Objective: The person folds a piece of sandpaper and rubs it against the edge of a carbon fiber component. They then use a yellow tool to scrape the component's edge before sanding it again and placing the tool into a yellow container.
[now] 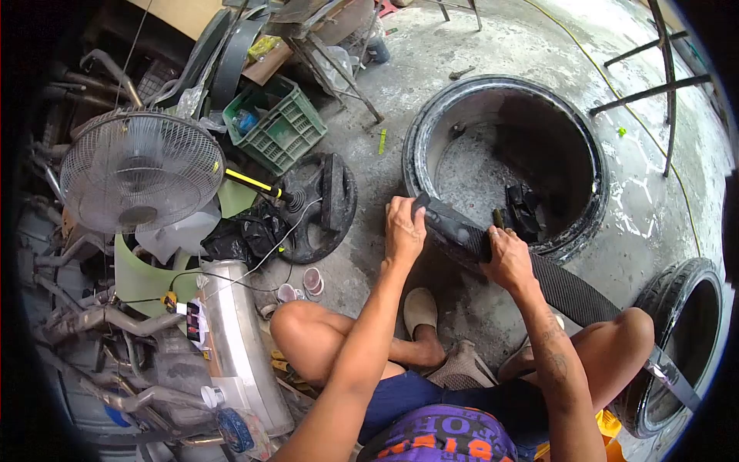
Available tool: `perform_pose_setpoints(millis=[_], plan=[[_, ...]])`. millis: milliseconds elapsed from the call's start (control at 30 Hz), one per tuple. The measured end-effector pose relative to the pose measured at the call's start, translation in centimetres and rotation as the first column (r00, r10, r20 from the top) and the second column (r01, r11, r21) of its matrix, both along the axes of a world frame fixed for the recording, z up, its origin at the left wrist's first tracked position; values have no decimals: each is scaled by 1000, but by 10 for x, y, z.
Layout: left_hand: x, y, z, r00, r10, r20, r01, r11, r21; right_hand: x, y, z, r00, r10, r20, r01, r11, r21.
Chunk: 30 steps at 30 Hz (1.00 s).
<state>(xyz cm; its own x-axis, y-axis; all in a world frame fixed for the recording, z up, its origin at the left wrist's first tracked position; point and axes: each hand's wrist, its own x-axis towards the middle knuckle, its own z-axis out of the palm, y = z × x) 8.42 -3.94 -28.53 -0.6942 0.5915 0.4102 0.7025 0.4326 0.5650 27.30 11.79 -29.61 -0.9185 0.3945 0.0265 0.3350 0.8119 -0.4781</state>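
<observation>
A long dark strip with a carbon-fibre-like weave slants from the near rim of a big black tyre-like ring down across my right knee. My left hand is closed round its upper end, thumb against the edge. Farther along, my right hand has its fingers wrapped over the strip near the ring's rim. A small brownish piece sticks out above the right fingers; I cannot tell what it is. Behind that hand, crumpled black material lies inside the ring.
A standing fan leans at the left, its base on the floor. Near it are a green crate, metal pipes and a silver cylinder. Another tyre stands at right, below a metal frame. A yellow cable crosses the floor.
</observation>
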Motion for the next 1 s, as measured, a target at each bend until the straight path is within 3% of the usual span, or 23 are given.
perform_pose_setpoints(millis=[33,133,400,700,767,833,900,933,1000], plan=[[-1,3,-3,1000,-11,0,11,1000,16,3,0,-5,996,8,-84,-6,999,32],[18,-2,-1,999,11,-41,-11,1000,1,4,1,3,999,28,22,-28,999,-16],[19,-2,-2,998,34,-49,-36,998,-45,2,1,-11,993,23,-114,-19,999,38],[4,-2,-9,1000,5,-30,-5,1000,-2,2,2,-15,996,11,-86,-8,1000,29],[-13,7,-6,998,31,-50,-33,999,-39,2,2,-3,998,47,41,-47,999,-10],[-26,7,-7,994,77,-79,-77,997,4,1,3,-6,999,47,-14,-47,999,17],[-31,-3,-2,976,209,63,-209,978,-9,3,3,-8,999,48,-22,-48,998,34],[-28,-11,-2,972,236,14,-237,969,78,4,2,-3,999,41,-4,-40,999,24],[-16,-30,1,972,233,-1,-233,972,1,2,4,-13,999,40,-8,-39,999,34]])
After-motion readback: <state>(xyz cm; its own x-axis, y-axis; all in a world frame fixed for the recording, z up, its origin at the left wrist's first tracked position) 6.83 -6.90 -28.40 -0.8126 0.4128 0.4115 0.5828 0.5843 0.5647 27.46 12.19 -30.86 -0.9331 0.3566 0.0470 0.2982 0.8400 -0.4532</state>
